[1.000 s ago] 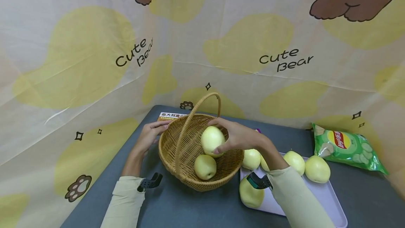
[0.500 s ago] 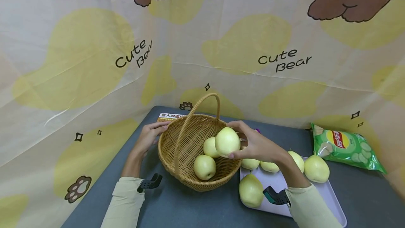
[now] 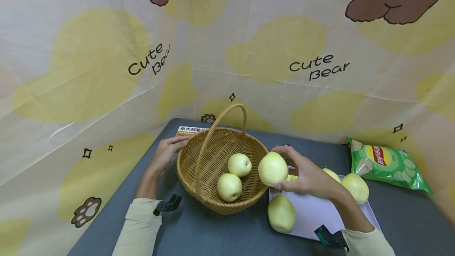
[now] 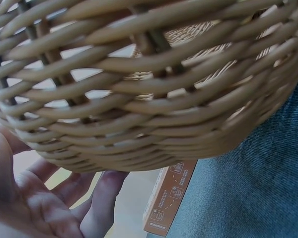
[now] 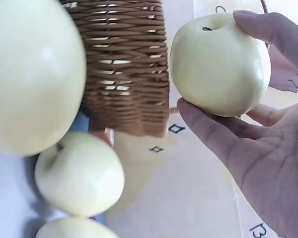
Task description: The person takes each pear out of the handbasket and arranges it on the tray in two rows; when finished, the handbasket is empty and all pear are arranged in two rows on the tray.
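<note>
My right hand (image 3: 305, 173) pinches a pale yellow-green apple (image 3: 273, 169) between thumb and fingers, off the right side of the wicker basket (image 3: 199, 159). In the right wrist view this apple (image 5: 221, 64) shows its stem, with the fingertips at its sides. Two similar fruits lie in the basket: one apple (image 3: 239, 165) behind another (image 3: 229, 187). At the basket's left rim my left hand (image 3: 164, 153) rests with extended fingers. In the left wrist view those fingers (image 4: 102, 208) reach along the outer wicker wall (image 4: 139, 124), their tips partly hidden behind it.
On the right, a pale lilac tray (image 3: 313, 216) bears several fruits, including a pear-shaped one (image 3: 281, 213) at its near left corner. Beyond it lies a green chip bag (image 3: 387, 165). A printed box (image 3: 186, 130) sits behind the basket, whose arched handle (image 3: 213, 129) stands up.
My right hand has carried the apple from inside the basket rightward past its rim, uncovering another fruit there. The left hand stays at the left rim.
</note>
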A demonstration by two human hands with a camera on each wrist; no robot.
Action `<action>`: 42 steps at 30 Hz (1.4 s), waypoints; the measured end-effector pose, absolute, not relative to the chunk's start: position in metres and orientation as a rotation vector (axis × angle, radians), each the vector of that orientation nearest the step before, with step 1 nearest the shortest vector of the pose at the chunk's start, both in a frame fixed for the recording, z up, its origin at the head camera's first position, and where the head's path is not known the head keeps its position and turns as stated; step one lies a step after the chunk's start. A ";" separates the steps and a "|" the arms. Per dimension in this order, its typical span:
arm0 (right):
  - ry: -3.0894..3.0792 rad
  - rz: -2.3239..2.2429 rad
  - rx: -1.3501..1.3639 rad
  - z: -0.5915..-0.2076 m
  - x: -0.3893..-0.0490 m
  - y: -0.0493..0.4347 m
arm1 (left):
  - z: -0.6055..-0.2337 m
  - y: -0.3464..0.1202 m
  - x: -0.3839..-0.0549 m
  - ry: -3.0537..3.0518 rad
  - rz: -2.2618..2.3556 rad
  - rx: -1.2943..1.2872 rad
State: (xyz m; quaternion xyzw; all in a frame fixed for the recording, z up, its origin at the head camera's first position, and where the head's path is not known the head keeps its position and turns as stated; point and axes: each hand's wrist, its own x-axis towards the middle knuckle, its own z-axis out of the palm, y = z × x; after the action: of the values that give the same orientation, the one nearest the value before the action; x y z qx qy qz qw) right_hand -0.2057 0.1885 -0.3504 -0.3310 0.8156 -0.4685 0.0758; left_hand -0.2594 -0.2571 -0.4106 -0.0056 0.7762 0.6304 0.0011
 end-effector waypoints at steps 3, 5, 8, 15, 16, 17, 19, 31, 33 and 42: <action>2.448 -1.421 -1.012 -0.354 -0.204 0.196 | -0.410 -0.258 -0.259 2.450 1.971 -0.021; 2.454 -1.426 -1.007 -0.357 -0.202 0.201 | -0.410 -0.258 -0.259 2.452 1.970 -0.017; 2.458 -1.431 -0.987 -0.362 -0.197 0.209 | -0.411 -0.258 -0.258 2.446 1.968 0.005; 2.488 -1.426 -0.899 -0.372 -0.184 0.226 | -0.411 -0.257 -0.259 2.445 1.963 0.017; 2.494 -1.421 -0.886 -0.374 -0.182 0.228 | -0.411 -0.257 -0.259 2.444 1.963 0.014; 2.499 -1.418 -0.874 -0.375 -0.181 0.230 | -0.411 -0.257 -0.259 2.443 1.964 0.009; 2.502 -1.417 -0.870 -0.378 -0.178 0.234 | -0.411 -0.257 -0.259 2.445 1.961 0.004; 2.511 -1.430 -0.831 -0.394 -0.167 0.255 | -0.411 -0.256 -0.260 2.436 1.984 -0.006; 2.522 -1.421 -0.807 -0.398 -0.166 0.257 | -0.411 -0.256 -0.260 2.435 1.984 -0.001; 2.526 -1.441 -0.795 -0.406 -0.158 0.267 | -0.412 -0.257 -0.261 2.422 2.002 0.027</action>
State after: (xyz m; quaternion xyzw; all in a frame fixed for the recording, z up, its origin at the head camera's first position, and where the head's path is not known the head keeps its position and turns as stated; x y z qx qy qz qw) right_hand -0.1580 0.2672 -0.4064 -0.2633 0.8361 -0.4771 0.0634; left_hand -0.2606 -0.2567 -0.4124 0.0087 0.7708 0.6370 -0.0005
